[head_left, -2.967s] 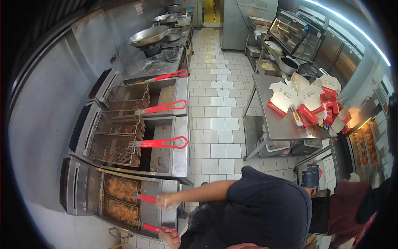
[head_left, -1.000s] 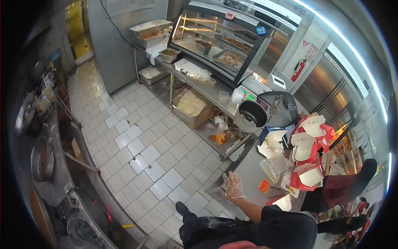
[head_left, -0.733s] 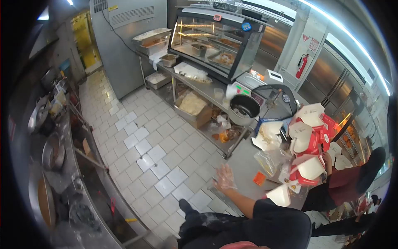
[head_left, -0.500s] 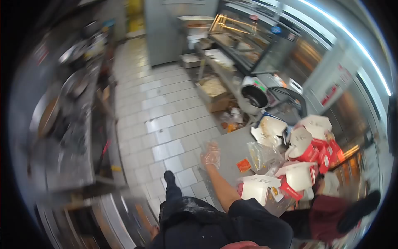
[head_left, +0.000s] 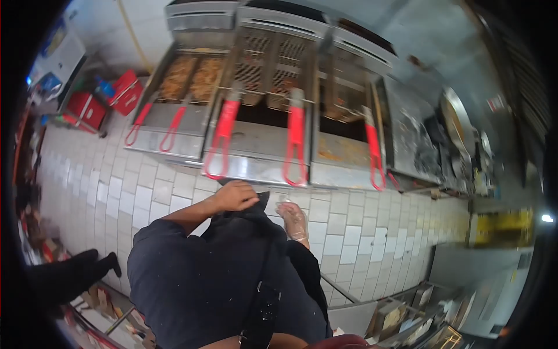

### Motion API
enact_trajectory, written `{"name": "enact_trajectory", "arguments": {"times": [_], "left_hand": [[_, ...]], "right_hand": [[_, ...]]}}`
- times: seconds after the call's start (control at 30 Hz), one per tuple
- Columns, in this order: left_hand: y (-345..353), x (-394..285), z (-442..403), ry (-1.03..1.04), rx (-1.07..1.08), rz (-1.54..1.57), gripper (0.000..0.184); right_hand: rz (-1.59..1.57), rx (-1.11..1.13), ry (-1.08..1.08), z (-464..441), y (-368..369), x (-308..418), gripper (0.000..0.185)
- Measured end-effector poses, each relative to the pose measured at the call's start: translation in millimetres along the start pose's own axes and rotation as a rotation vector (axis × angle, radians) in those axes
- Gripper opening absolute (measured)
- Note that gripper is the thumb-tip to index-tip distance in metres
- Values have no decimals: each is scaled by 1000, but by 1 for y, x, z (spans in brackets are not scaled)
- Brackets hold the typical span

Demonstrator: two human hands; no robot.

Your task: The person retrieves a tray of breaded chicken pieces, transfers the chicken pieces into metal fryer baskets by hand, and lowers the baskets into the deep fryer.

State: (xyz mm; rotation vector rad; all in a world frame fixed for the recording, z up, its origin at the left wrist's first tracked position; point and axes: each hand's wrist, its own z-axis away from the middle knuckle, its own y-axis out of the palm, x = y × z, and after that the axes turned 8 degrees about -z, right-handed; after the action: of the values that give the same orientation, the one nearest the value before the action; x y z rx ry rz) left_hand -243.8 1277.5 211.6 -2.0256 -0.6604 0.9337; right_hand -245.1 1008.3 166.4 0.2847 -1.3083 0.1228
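Observation:
My left hand (head_left: 235,196) is bare and held in front of my waist, its fingers curled round a fold of the dark apron (head_left: 241,220). Dark cloth sticks out on both sides of that hand. Just to the right, my right hand (head_left: 294,220) wears a clear plastic glove and hangs with loosely bent fingers; nothing shows in it. Beyond both hands stand the fryers, where a red-handled basket (head_left: 295,136) and another red-handled basket (head_left: 224,136) are nearest. Neither hand touches them.
At the far left of the fryers, two baskets hold fried food (head_left: 206,78). Red crates (head_left: 87,110) stand at left. A metal counter (head_left: 407,125) with large pans (head_left: 456,119) adjoins on the right. A person's dark-clad leg (head_left: 70,273) is at lower left. Tiled floor (head_left: 349,232) runs between.
My view has swung from the counter with red-and-white food boxes to the fryers. My gloved right hand has left the counter. My left hand is now up at the apron.

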Motion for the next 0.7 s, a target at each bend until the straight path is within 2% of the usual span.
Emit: {"name": "enact_trajectory", "arguments": {"times": [0.03,0.07,0.1,0.13,0.17,0.2,0.23,0.27,0.33,0.37,0.4,0.43,0.47,0.5,0.53,0.57,0.6,0.63,0.67,0.7], "left_hand": [[-23,5,-1,67,-91,-4,15],[-52,11,2,44,-87,-9,15],[-83,20,3,113,-86,-51,15],[-110,42,7,194,-85,-90,15],[-129,69,13,340,-236,-142,18],[-149,98,24,339,-229,-139,18],[-168,129,34,116,-314,-142,17],[-184,164,37,-109,-396,-155,16],[-199,231,31,-557,-531,-496,23],[-180,262,48,-573,-487,-481,23],[-146,296,71,-814,-409,-304,27],[-129,317,83,-1046,-335,-117,31],[-136,321,72,-1053,-329,-99,31],[-141,321,58,-1359,-226,609,28],[-145,319,45,-1562,-82,1350,25],[-142,322,41,-1552,-75,1357,25],[-139,323,42,-1459,-50,1467,21],[-139,326,42,-1357,-25,1568,17],[-143,329,38,-1339,-14,1563,17],[-146,326,36,-1222,-82,1725,14]], "right_hand": [[1,26,14,-10,35,21,25],[-133,202,95,-16,70,45,25],[-272,368,172,-26,100,54,25],[-280,366,176,-45,127,42,25],[-117,465,80,-65,149,23,27],[48,562,-18,-83,185,33,29],[-41,534,343,-95,219,45,36],[-47,545,347,-124,251,31,36],[-572,450,495,-149,312,-11,39],[-264,571,335,-164,340,0,43],[-279,557,364,-175,368,20,43],[-452,473,533,-187,393,44,43],[-613,384,688,-198,408,57,43],[-600,371,694,-208,413,42,43],[-691,250,732,-219,414,15,36],[-788,131,757,-226,422,10,29],[-794,123,745,-227,422,8,29],[-686,195,730,-229,419,23,20],[-574,263,711,-231,425,42,11],[-548,161,670,-224,442,72,8]]}}
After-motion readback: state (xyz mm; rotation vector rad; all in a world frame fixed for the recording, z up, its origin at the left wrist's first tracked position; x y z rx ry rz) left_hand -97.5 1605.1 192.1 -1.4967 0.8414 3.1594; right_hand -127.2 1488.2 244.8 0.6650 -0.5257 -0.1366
